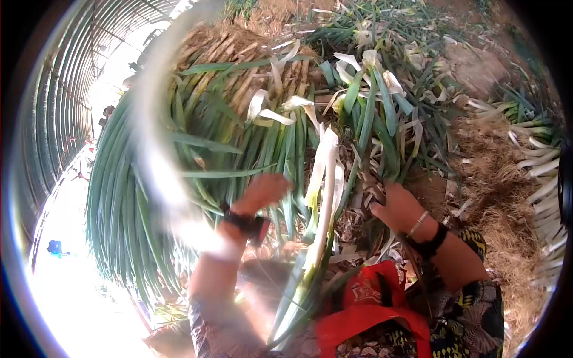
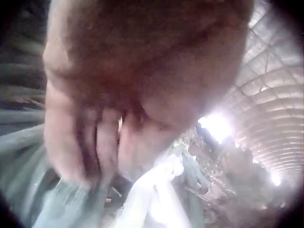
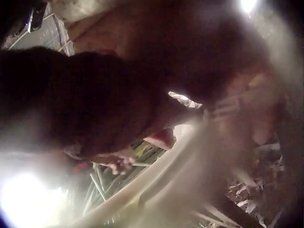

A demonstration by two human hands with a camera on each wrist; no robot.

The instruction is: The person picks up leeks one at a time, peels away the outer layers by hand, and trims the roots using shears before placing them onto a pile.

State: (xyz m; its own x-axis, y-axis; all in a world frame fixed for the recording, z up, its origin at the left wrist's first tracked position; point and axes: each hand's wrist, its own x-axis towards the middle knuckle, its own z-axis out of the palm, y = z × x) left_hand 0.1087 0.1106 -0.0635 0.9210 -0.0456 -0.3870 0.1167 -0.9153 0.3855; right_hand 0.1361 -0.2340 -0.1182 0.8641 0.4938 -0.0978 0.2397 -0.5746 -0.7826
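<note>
In the head view a long onion stalk [image 1: 325, 191], white above and green below, stands between the two hands. The left hand [image 1: 262, 194] is blurred to its left, over green leaves. In the left wrist view the fingers of that hand [image 2: 109, 128] point down over a green leaf [image 2: 69, 204], beside a bright white stalk [image 2: 152, 190]; whether they grip is unclear. Right of the stalk, the right hand [image 1: 399, 207] is curled round a thin brown stalk [image 1: 371, 186]. The right wrist view is dark and blurred, with a pale stalk [image 3: 161, 178] close to the hand [image 3: 237, 104].
A large bundle of green onions [image 1: 125, 197] fills the left. Loose leaves and peelings [image 1: 382, 89] lie at the top. Brown roots [image 1: 489, 173] and a row of white stalks [image 1: 546, 197] lie at the right. Red cloth [image 1: 370, 310] is near the body; a blurred pale streak crosses the left.
</note>
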